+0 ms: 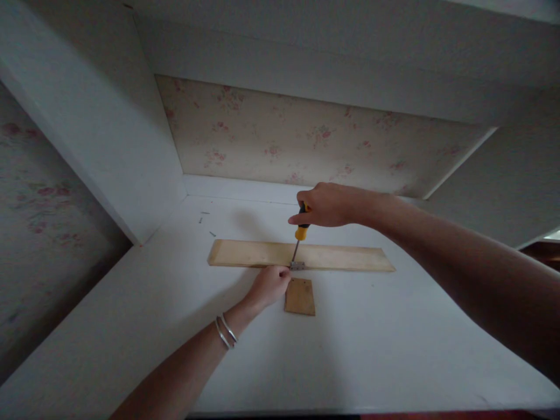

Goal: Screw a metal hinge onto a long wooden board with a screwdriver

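Note:
My right hand [328,204] is wrapped round the yellow and black handle of a screwdriver [300,233]. The screwdriver leans slightly, its tip down at a small metal hinge [298,266]. That hinge sits at the near edge of a long, light wooden board [249,252] lying crosswise. From the left, my left hand [271,283] is closed, with thumb and finger pinched at the hinge's left end; its fingertips are partly hidden. Just below the hinge lies a small wooden piece [300,297] with small dark holes along its upper edge. Any screw under the tip is too small to see.
Several small screws [205,213] lie on the white surface [371,338] beyond the board's left end. A white upright panel [100,116] stands at left, with another panel [511,175] at right. Floral wallpaper [271,134] shows at the back, below a white overhead panel [306,64].

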### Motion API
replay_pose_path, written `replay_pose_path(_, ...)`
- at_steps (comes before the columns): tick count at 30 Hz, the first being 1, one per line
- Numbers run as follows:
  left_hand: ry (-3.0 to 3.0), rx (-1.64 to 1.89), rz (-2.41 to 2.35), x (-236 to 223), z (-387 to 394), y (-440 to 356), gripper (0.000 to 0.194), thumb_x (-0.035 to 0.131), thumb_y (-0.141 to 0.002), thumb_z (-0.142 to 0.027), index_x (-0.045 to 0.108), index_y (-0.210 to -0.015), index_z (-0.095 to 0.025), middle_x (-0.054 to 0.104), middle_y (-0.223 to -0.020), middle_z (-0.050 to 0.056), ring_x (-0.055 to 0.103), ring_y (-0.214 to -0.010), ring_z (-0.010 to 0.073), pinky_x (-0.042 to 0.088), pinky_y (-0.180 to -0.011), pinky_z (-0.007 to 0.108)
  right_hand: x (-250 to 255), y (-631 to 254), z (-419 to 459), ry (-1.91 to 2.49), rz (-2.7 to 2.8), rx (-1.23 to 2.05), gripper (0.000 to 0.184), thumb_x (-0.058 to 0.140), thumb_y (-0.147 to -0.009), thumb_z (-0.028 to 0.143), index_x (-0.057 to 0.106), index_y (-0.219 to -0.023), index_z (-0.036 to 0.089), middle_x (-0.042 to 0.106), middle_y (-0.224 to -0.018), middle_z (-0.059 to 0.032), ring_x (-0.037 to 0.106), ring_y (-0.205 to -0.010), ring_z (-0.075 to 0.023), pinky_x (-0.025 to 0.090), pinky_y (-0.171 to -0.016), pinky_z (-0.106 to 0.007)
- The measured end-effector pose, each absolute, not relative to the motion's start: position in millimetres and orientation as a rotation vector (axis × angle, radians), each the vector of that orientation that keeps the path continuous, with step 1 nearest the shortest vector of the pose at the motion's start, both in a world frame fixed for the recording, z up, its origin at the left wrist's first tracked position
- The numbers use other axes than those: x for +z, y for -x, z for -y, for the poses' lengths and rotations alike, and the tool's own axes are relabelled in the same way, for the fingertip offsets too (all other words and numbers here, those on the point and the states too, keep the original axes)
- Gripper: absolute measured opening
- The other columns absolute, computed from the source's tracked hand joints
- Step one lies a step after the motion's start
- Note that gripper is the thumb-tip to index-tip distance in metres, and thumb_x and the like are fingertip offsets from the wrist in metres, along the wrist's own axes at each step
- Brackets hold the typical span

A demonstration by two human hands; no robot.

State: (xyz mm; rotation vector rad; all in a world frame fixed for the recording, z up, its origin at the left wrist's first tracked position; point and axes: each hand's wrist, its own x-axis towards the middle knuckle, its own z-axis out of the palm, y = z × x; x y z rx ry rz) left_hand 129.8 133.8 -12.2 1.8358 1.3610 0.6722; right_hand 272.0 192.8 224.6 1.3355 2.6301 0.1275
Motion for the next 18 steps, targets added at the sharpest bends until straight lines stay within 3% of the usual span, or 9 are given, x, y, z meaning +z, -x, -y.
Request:
replay_pose_path(4,-1.824,0.677,-1.338,-13,-135,-131,0.026,0.045,-0.083,-0.022,0.055,-0.06,-0.015,0.046,-0.055,-0.002,0.043,-0.058,0.0127,0.023,-0.057,0.025,224,-272,-192,-1.155,-2.787,-0.08,0.054,0.067,-0.08,0.045,0.055,-0.127,0.022,0.069,-0.11,-0.0099,0.065,-0.088,-0.0222,0.043,-0.067,-0.028)
replay_pose_path(7,-1.81,0.666,-1.353,-13,-137,-132,0.028,0.045,-0.083,-0.024,0.056,-0.058,-0.015,0.045,-0.054,-0.001,0.043,-0.058,0.013,0.023,-0.056,0.026,225,-271,-189,-1.214,-2.655,-0.044,0.035,0.062,-0.084,0.047,0.065,-0.107,0.021,0.072,-0.089,-0.0078,0.065,-0.075,-0.0214,0.041,-0.062,-0.029)
replay_pose_path(9,-1.815,0.671,-1.362,-14,-138,-132,0.028,0.045,-0.083,-0.024,0.058,-0.059,-0.015,0.048,-0.056,-0.001,0.045,-0.059,0.0136,0.024,-0.056,0.026,224,-271,-187,-1.296,-2.624,0.101,0.039,0.057,-0.086,0.053,0.067,-0.101,0.019,0.071,-0.084,-0.0106,0.065,-0.076,-0.0242,0.041,-0.063,-0.031)
replay_pose_path(13,-1.849,0.705,-1.36,-19,-138,-131,0.027,0.046,-0.083,-0.024,0.063,-0.065,-0.015,0.058,-0.062,0.002,0.051,-0.063,0.0152,0.028,-0.058,0.025,222,-275,-186,-1.134,-2.8,-0.078,0.051,0.067,-0.08,0.041,0.055,-0.127,0.022,0.066,-0.116,-0.0106,0.064,-0.091,-0.0223,0.043,-0.07,-0.029)
replay_pose_path(15,-1.851,0.721,-1.36,-21,-138,-131,0.026,0.046,-0.083,-0.024,0.065,-0.066,-0.016,0.061,-0.064,0.003,0.053,-0.064,0.0157,0.029,-0.058,0.025,224,-276,-185,-1.121,-2.746,-0.115,0.043,0.067,-0.08,0.035,0.058,-0.12,0.024,0.068,-0.109,-0.0073,0.065,-0.085,-0.0199,0.042,-0.066,-0.027)
replay_pose_path(18,-1.815,0.721,-1.386,-23,-137,-132,0.027,0.048,-0.085,-0.026,0.068,-0.072,-0.016,0.066,-0.069,0.004,0.056,-0.063,0.0159,0.03,-0.058,0.025,225,-275,-185,-1.29,-2.594,0.104,0.033,0.059,-0.085,0.048,0.064,-0.104,0.022,0.07,-0.088,-0.0085,0.063,-0.072,-0.0214,0.037,-0.059,-0.029)
